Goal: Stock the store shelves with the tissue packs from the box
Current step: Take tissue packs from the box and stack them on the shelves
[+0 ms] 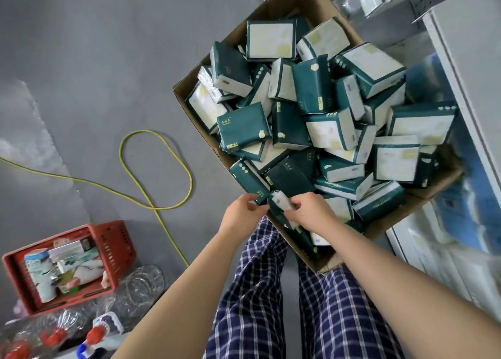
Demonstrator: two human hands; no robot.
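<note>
left grip [243, 209] pinched one end of tissue pack [277, 202] | right grip [311, 213] curled round its other end | pack was over near corner of box [287, 3]

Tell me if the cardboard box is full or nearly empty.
Full: green tissue packs lie heaped loosely up to the rim of the box, hiding its bottom.
</note>
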